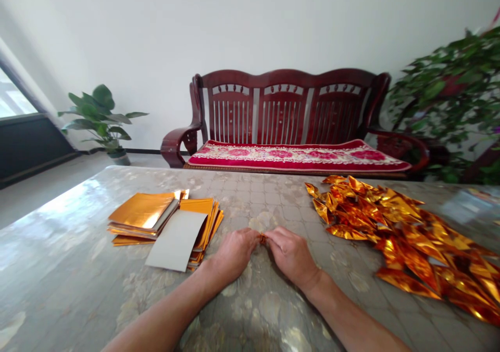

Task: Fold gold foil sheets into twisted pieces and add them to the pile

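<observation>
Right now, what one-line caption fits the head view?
Both hands, left hand and right hand, pinch a small gold foil piece between flat foil sheets and folded foil pile.

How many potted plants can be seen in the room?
2: one small potted plant on the floor at far left, one large plant at the right edge; its pot is hidden.

A home living room is shown. A carved dark wooden bench [291, 117] with a red floral cushion [297, 155] is set against a plain white wall [250, 24]. Potted plants are placed at either side, one [100, 120] by the window [11, 99], another [455, 99] beyond the table's [78, 268] far right corner.
</observation>
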`<state>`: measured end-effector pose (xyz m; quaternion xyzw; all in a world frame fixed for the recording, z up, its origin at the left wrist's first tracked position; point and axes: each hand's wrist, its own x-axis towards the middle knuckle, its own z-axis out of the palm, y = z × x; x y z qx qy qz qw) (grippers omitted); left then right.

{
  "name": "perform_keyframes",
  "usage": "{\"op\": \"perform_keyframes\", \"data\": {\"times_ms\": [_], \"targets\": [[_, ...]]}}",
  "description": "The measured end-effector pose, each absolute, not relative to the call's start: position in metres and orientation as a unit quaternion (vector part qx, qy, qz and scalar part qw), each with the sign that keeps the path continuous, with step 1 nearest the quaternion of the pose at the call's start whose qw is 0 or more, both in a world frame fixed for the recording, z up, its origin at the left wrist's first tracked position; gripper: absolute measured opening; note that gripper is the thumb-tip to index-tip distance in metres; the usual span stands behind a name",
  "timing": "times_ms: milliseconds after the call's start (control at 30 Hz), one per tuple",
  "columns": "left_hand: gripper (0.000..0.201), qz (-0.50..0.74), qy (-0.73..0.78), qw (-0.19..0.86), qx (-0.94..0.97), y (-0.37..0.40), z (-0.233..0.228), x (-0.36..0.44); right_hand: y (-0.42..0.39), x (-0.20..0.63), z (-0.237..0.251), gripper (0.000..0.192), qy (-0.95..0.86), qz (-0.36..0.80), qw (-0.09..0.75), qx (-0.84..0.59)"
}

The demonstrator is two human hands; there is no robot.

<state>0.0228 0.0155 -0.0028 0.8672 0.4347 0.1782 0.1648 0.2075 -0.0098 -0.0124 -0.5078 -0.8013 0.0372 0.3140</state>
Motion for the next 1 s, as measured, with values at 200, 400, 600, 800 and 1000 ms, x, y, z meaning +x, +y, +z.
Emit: {"op": "perform_keyframes", "data": {"times_ms": [200,400,600,800,1000], "targets": [[0.023,0.173,0.445,0.138,0.868,0.012,-0.007,0.025,-0.011,0.206,-0.013,0.025,-0.806,0.041,0.329,-0.491],[0.021,0.155,0.440,0.093,0.880,0.007,-0.003,0.028,-0.013,0.201,-0.010,0.025,-0.813,-0.009,0.320,-0.486],[0.023,0.134,0.431,0.083,0.889,0.005,-0.003,0.029,-0.016,0.198,-0.009,0.029,-0.812,-0.045,0.337,-0.474],[0.024,0.190,0.456,0.111,0.862,0.011,-0.006,0.025,-0.007,0.203,-0.011,0.023,-0.797,-0.005,0.333,-0.503],[0.026,0.273,0.469,0.172,0.822,0.023,-0.014,0.018,0.003,0.216,-0.018,0.023,-0.777,0.009,0.331,-0.536]]}}
